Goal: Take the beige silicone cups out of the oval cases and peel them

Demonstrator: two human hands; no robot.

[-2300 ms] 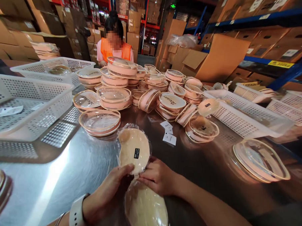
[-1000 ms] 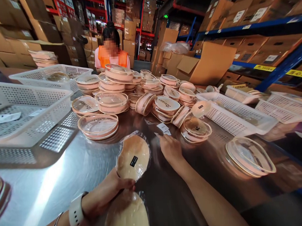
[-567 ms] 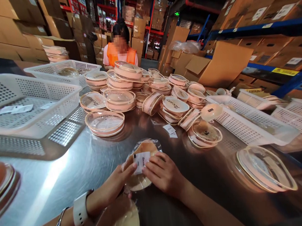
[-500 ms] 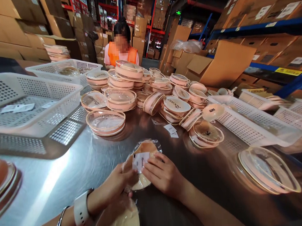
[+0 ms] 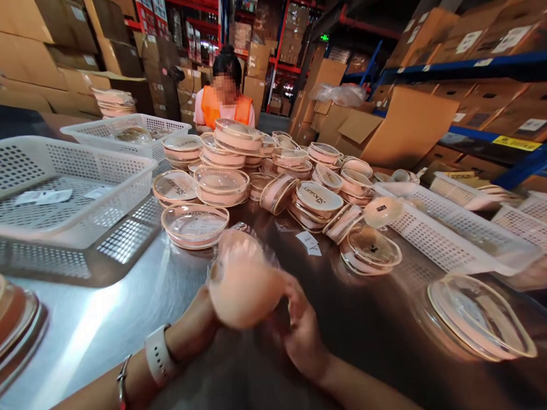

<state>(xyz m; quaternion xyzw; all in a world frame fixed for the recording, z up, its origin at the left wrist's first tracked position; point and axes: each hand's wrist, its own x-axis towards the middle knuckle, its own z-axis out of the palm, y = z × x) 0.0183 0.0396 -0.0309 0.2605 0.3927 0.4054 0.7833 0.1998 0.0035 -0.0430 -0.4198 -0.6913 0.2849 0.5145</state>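
Note:
A beige, rounded bra cup (image 5: pixel 245 294), blurred by motion, is held up over the metal table between my two hands. Crinkled clear film shows around its far side. My left hand (image 5: pixel 197 323) grips the cup's left edge, with most fingertips hidden behind it. At the right edge, the fingers of my right hand (image 5: pixel 301 327) are bent around the cup and film. Just beyond them, white paper cards (image 5: pixel 308 243) lie flat on the table. A round clear-lidded case (image 5: pixel 195 223) stands past my left hand.
Many similar cases (image 5: pixel 321 197) are piled mid-table. White perforated baskets stand left (image 5: pixel 75 220) and right (image 5: pixel 456 233). One case (image 5: pixel 482 317) lies near right, and others (image 5: pixel 11 325) sit at the left edge. A person in an orange vest (image 5: pixel 227 101) is across the table.
The bra cup has been turned over: its label faced up before, and now a smooth rounded side shows. The cup at the bottom edge no longer shows there. My right hand has turned sideways.

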